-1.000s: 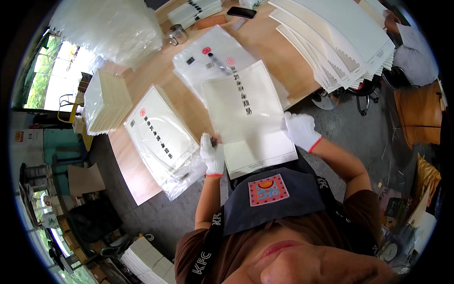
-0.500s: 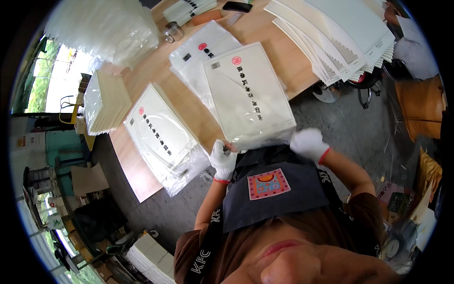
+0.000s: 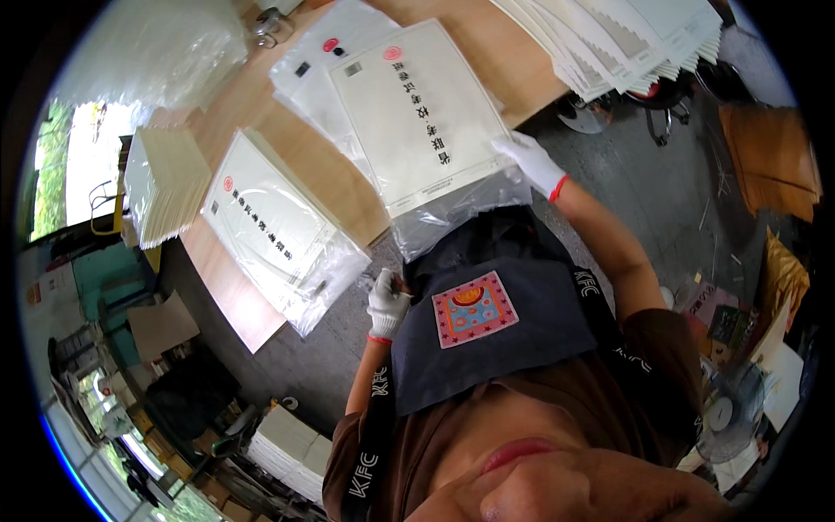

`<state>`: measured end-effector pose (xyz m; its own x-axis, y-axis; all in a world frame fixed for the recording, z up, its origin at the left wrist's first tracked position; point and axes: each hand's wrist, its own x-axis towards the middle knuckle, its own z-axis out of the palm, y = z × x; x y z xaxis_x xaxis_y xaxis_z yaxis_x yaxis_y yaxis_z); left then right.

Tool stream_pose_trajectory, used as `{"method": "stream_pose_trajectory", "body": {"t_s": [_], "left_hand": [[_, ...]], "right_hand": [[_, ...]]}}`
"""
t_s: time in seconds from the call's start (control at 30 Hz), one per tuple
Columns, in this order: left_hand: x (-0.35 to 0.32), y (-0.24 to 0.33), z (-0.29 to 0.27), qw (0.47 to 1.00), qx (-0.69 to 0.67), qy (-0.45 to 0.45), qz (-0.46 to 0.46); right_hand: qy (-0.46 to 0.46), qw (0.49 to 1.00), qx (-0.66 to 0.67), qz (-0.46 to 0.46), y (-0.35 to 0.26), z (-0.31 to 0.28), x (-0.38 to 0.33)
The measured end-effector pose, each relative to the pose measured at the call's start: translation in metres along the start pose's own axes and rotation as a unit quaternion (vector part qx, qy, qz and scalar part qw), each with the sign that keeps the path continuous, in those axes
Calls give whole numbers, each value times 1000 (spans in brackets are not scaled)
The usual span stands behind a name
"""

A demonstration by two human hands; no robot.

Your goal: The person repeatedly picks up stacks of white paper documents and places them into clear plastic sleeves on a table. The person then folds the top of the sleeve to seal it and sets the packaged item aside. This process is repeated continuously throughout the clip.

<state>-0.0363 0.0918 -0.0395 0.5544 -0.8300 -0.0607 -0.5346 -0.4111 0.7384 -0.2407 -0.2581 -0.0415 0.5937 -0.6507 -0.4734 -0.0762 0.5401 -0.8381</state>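
Note:
A stack of white printed paper envelopes or sheets in a clear plastic bag (image 3: 426, 122) lies at the table's near edge, the bag's loose mouth hanging toward me. My right hand (image 3: 531, 163), in a white glove with a red cuff, rests with fingers stretched along the stack's right edge. Just below the bag's near left corner is my left hand (image 3: 389, 306), gloved likewise, with its fingers curled closed and bare fingertips showing. Whether anything sits in those fingers cannot be made out. To the left lies a similar bagged stack (image 3: 265, 222), its plastic end crumpled past the table edge.
Another clear bag with printing (image 3: 326, 56) lies partly under the middle stack. A stack of cream packets (image 3: 165, 187) stands at the left, with a large plastic-wrapped pile (image 3: 156, 52) behind it. A glass jar (image 3: 274, 28) and fanned-out white sheets (image 3: 609, 43) are at the back of the wooden table (image 3: 252, 313).
My right hand has moved from beside the stack's near right corner up onto its right edge. My left hand has drawn down, away from the bag's mouth. The whole view has shifted.

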Motion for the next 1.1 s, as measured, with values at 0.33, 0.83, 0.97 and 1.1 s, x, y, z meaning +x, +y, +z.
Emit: {"method": "stream_pose_trajectory", "body": {"t_s": [0.33,0.83,0.97,1.1], "left_hand": [[101,89,15,956,-247,-19,-155],[16,41,-205,876,-159,455,29],[-24,-78,-215,878,186,239,-371],[12,-64,-180,867,408,239,-158]], "right_hand": [[-140,929,-289,186,-20,-69,-70],[-398,906,-139,31,10,275,38],[-380,917,-114,42,39,312,28],[-334,925,-175,49,46,310,21]]}}
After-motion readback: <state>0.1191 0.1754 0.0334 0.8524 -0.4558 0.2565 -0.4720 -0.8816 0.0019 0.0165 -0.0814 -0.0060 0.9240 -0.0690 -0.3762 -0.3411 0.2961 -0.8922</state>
